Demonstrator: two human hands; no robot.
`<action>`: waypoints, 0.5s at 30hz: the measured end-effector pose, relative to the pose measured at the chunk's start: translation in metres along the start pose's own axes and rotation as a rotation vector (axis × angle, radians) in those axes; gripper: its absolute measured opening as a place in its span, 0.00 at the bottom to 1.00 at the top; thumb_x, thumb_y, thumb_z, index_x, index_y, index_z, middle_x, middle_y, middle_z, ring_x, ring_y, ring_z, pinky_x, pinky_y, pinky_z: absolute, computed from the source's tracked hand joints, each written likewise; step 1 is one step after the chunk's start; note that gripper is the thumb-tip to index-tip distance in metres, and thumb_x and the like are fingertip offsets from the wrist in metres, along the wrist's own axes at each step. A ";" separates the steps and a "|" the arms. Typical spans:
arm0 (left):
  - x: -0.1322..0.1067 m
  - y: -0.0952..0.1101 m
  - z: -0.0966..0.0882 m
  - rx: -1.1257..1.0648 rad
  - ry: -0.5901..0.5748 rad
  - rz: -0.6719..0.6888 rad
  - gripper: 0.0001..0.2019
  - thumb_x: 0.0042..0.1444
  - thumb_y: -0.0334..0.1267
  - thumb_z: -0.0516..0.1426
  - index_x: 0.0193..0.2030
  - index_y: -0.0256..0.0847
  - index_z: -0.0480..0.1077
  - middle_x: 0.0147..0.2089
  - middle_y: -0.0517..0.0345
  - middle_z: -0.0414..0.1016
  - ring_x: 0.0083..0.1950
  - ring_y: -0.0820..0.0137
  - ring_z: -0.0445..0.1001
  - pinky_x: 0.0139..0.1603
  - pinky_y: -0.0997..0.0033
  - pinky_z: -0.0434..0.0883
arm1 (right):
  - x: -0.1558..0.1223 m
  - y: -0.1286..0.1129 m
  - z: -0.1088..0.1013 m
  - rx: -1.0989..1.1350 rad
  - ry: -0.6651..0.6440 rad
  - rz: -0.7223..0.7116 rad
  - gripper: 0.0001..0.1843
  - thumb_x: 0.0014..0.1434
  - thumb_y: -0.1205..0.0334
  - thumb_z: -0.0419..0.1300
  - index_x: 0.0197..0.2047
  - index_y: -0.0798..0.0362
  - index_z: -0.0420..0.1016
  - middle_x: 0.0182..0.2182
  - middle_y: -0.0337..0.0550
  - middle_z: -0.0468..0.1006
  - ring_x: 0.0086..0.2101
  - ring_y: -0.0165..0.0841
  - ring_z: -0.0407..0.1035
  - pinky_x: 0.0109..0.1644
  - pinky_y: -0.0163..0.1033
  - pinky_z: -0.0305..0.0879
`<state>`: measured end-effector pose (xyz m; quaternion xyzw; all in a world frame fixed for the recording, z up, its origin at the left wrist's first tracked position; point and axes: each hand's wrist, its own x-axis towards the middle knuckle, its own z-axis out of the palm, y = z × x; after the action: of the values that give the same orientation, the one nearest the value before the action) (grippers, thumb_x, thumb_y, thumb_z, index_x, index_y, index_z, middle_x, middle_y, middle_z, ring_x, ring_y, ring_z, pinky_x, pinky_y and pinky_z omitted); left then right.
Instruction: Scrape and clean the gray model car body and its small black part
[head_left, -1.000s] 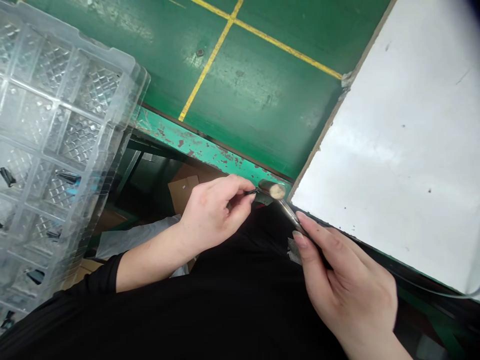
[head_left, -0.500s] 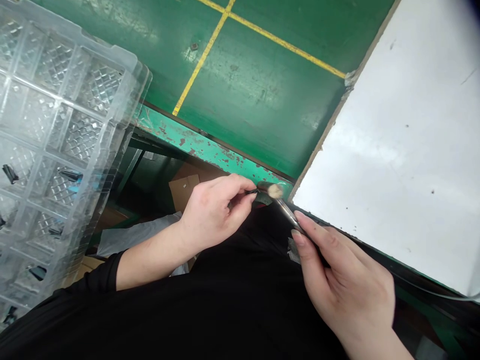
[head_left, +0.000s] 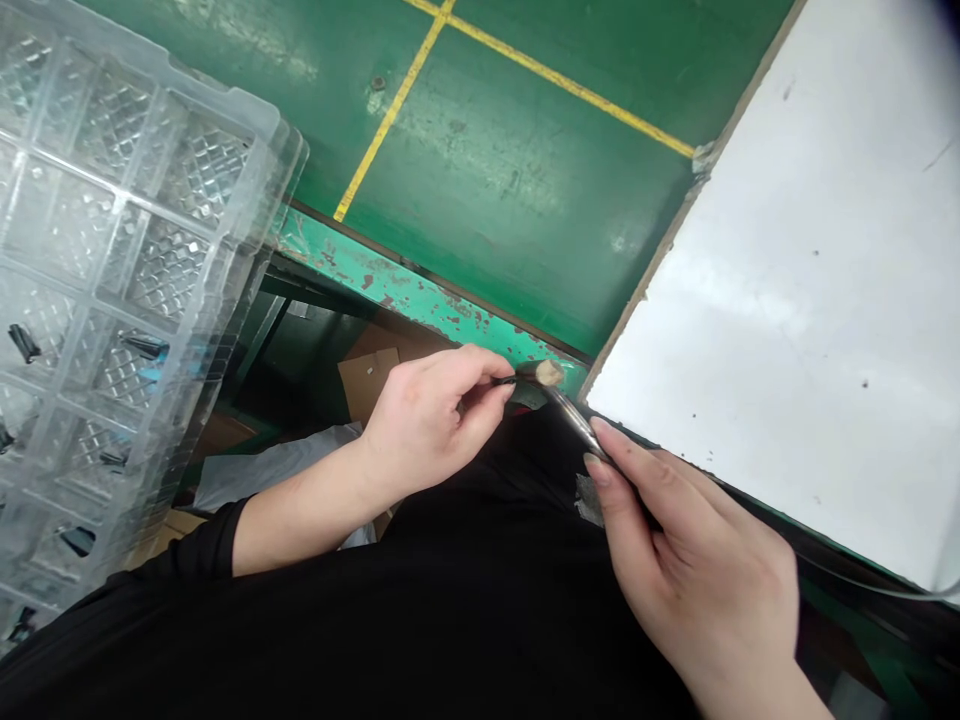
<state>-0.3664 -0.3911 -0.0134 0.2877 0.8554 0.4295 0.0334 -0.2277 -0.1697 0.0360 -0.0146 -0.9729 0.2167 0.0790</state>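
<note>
My left hand (head_left: 439, 415) pinches a small dark piece (head_left: 504, 380) between thumb and fingertips, just past the green table edge. Most of that piece is hidden by the fingers. In my right hand (head_left: 690, 545) is a slim metal-shafted tool (head_left: 574, 420), gripped along its shaft and slanting up to the left. A rounded pale head (head_left: 550, 373) shows at its far end, with a blurred dark part beside it, close to the small piece. Whether the two touch I cannot tell.
On the left stands a clear plastic compartment tray (head_left: 120, 200) with small dark parts in some cells. A green tabletop (head_left: 480, 180) with yellow lines lies ahead. A white board (head_left: 780, 300) covers the right. Cardboard (head_left: 371, 375) and grey plastic (head_left: 277, 465) show below.
The tool's pale head has shifted slightly up, and my right hand has moved a little to the right. My left hand keeps its pinch in almost the same place.
</note>
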 end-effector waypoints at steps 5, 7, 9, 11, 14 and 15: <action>0.000 0.000 0.000 -0.006 0.007 0.010 0.03 0.73 0.31 0.64 0.48 0.42 0.81 0.39 0.60 0.89 0.35 0.71 0.84 0.40 0.73 0.77 | 0.000 0.000 0.000 0.015 0.016 0.004 0.21 0.81 0.67 0.68 0.72 0.45 0.83 0.43 0.38 0.91 0.34 0.31 0.85 0.35 0.34 0.77; 0.000 0.000 0.000 -0.006 0.004 0.009 0.03 0.73 0.32 0.64 0.48 0.43 0.81 0.40 0.60 0.89 0.36 0.71 0.85 0.40 0.72 0.78 | 0.000 0.001 0.001 0.019 0.013 0.011 0.22 0.80 0.66 0.68 0.73 0.44 0.83 0.45 0.39 0.92 0.35 0.33 0.86 0.35 0.35 0.78; 0.000 -0.001 0.000 -0.005 0.003 0.008 0.03 0.74 0.31 0.64 0.49 0.43 0.81 0.40 0.60 0.89 0.37 0.70 0.85 0.41 0.72 0.79 | 0.001 0.000 0.002 0.015 0.022 0.005 0.22 0.80 0.67 0.68 0.73 0.44 0.83 0.45 0.39 0.92 0.36 0.33 0.87 0.36 0.35 0.79; 0.000 -0.001 0.001 0.003 0.000 0.005 0.04 0.74 0.31 0.64 0.49 0.42 0.82 0.40 0.60 0.89 0.37 0.70 0.85 0.42 0.72 0.79 | 0.002 -0.001 0.001 0.014 0.017 0.003 0.22 0.80 0.66 0.68 0.73 0.43 0.83 0.45 0.39 0.92 0.36 0.34 0.86 0.36 0.36 0.79; -0.002 -0.003 0.000 0.007 0.002 -0.004 0.04 0.74 0.32 0.65 0.50 0.43 0.82 0.40 0.60 0.89 0.37 0.70 0.86 0.42 0.72 0.80 | -0.004 -0.001 -0.009 0.030 0.001 0.078 0.20 0.82 0.63 0.67 0.72 0.40 0.84 0.48 0.39 0.93 0.39 0.37 0.88 0.41 0.39 0.82; -0.002 -0.003 0.000 -0.003 0.003 -0.011 0.04 0.74 0.33 0.65 0.51 0.43 0.83 0.39 0.60 0.89 0.37 0.70 0.86 0.42 0.72 0.81 | -0.009 0.002 -0.014 0.030 0.013 0.125 0.20 0.81 0.61 0.68 0.72 0.39 0.84 0.49 0.39 0.93 0.42 0.40 0.89 0.45 0.41 0.83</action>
<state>-0.3660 -0.3939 -0.0159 0.2823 0.8564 0.4309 0.0349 -0.2166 -0.1630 0.0463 -0.0757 -0.9662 0.2356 0.0719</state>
